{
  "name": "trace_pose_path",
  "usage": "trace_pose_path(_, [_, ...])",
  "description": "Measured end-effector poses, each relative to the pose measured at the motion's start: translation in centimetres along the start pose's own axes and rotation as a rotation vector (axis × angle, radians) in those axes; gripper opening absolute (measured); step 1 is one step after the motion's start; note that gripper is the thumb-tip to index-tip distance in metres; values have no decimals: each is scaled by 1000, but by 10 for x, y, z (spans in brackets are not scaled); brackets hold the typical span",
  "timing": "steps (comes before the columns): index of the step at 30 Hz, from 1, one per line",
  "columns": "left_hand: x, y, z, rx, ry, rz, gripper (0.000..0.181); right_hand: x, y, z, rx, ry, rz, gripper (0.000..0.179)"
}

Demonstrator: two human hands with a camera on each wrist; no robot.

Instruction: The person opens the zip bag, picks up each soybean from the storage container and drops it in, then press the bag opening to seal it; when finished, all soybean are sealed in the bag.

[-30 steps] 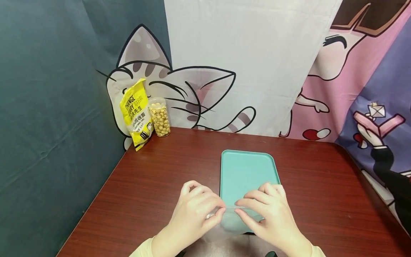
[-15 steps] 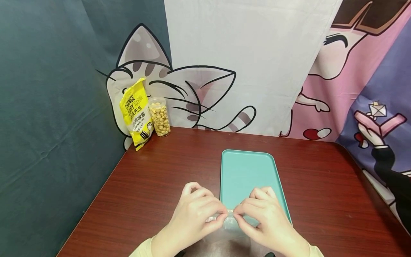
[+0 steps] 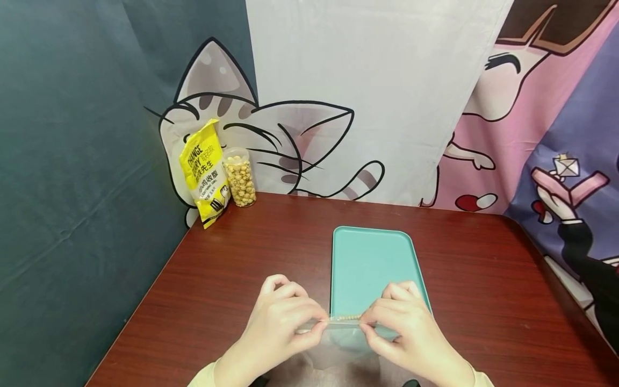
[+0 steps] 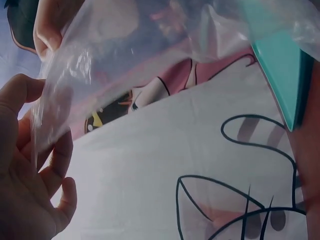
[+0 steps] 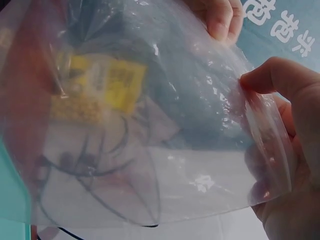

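A clear plastic bag [image 3: 344, 344] is stretched between my two hands near the table's front edge. My left hand [image 3: 280, 320] pinches one part of its upper edge between thumb and fingers. On the other side, my right hand [image 3: 408, 330] pinches the same edge, a short gap away. In the left wrist view the clear film [image 4: 115, 55] runs between the fingers. Through the film [image 5: 200, 115] in the right wrist view, the background shows blurred. The lower part of the bag is hard to make out. I see nothing inside it.
Behind the hands a turquoise tray [image 3: 374, 263] lies on the reddish-brown table [image 3: 251, 252], partly covered by the right hand. At the back left, a yellow snack bag [image 3: 205, 174] leans beside a clear jar of popcorn-like pieces [image 3: 240, 180]. Printed cloth [image 3: 387, 70] hangs behind the table.
The fingertips came close together half a second ago and now stand farther apart along the bag's edge. My left hand has shifted left. Both hands keep hold of the bag.
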State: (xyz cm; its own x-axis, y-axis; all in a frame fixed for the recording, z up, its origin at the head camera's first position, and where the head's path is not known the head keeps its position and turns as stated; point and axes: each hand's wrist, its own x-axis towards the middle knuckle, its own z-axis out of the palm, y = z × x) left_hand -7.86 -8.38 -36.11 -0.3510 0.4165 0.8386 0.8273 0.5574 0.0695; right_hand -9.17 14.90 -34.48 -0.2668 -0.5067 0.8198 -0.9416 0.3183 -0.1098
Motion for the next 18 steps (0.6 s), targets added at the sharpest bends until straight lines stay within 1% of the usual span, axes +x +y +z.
trace_pose_path(5, [-6, -4, -6, -11, -25, -21, 16, -4, 2, 0, 8, -11, -3, 25])
trace_pose_path(8, [-8, -6, -10, -3, -37, -25, 15, -4, 3, 0, 9, -11, -9, 25])
trace_pose_path(10, [-9, -7, -13, 4, -44, -38, 16, -4, 2, 1, 5, -8, -11, 25])
trace_pose_path(18, [-15, -11, -21, 11, -41, -72, 17, -4, 2, 0, -2, -1, 2, 27])
